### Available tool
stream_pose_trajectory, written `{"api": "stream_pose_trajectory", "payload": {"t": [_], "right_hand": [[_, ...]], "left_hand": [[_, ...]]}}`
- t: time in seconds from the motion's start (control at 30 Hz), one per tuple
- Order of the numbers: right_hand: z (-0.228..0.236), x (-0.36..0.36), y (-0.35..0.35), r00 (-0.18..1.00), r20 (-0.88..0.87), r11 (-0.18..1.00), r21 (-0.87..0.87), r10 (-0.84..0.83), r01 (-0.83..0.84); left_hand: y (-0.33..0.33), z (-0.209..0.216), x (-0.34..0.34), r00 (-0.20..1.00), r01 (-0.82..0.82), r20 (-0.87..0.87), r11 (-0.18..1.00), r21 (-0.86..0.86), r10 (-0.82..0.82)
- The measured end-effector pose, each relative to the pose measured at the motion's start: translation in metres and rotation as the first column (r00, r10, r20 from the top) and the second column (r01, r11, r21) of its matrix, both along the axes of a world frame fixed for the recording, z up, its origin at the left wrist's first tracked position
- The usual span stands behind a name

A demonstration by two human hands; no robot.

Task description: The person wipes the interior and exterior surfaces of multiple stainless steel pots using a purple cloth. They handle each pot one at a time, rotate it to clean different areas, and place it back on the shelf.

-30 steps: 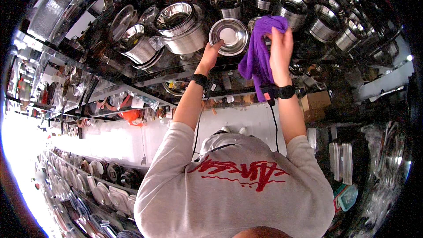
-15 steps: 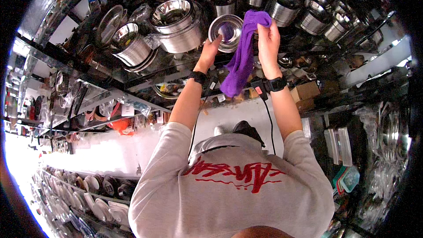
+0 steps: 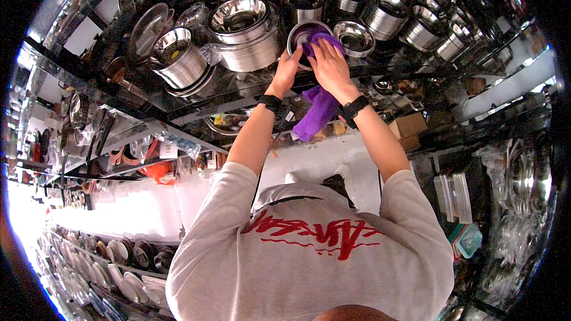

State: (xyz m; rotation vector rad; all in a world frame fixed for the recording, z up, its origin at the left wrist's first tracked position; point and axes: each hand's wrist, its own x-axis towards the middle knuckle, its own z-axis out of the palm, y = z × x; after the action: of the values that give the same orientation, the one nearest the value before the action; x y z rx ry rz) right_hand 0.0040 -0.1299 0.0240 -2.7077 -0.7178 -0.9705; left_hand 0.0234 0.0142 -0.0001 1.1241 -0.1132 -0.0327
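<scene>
A shiny steel bowl is tipped toward me above the shelf edge, and my left hand grips its near left rim. Over the bowl, my right hand presses a purple cloth against the inside, fingers stretched together on the fabric. The cloth's loose end hangs down below my right wrist. Part of the bowl's inside is hidden by the cloth and the hand. Just right of the bowl, another steel bowl sits on the shelf.
Left of my hands stands a wide stack of steel bowls, with a smaller stack farther left. Several more steel stacks fill the shelf at the right. A cardboard box lies lower right; stacked plates stand lower left.
My right hand has brought the purple cloth down and left into the bowl, from where it was held up beside it. The bowl on the shelf to the right is now uncovered.
</scene>
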Motion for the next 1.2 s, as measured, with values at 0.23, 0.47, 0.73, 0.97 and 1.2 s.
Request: {"api": "stream_pose_trajectory", "payload": {"t": [0.23, 0.47, 0.73, 0.97, 1.2], "right_hand": [[0.008, -0.032, 0.007, 0.896, -0.244, 0.910, 0.286, 0.372, -0.300], [0.022, -0.019, -0.031, 0.988, -0.063, 0.974, -0.174, 0.138, -0.147], [-0.004, -0.027, -0.027, 0.979, 0.083, 0.982, -0.034, 0.186, -0.184], [0.027, -0.044, -0.039, 0.870, 0.128, 0.878, -0.126, 0.476, -0.462], [0.052, -0.056, -0.055, 0.855, 0.122, 0.859, 0.026, 0.504, -0.511]], "left_hand": [[0.005, 0.002, -0.002, 0.995, 0.025, -0.095, 0.993, -0.117, -0.036], [0.003, 0.004, -0.003, 0.991, 0.039, -0.133, 0.997, 0.073, -0.029], [-0.003, 0.012, -0.016, 0.989, 0.092, 0.116, 0.995, 0.037, -0.096], [0.008, -0.001, -0.005, 0.982, 0.143, 0.129, 0.989, -0.046, -0.136], [0.027, 0.044, -0.019, 0.880, 0.467, -0.134, 0.881, 0.069, -0.456]]}}
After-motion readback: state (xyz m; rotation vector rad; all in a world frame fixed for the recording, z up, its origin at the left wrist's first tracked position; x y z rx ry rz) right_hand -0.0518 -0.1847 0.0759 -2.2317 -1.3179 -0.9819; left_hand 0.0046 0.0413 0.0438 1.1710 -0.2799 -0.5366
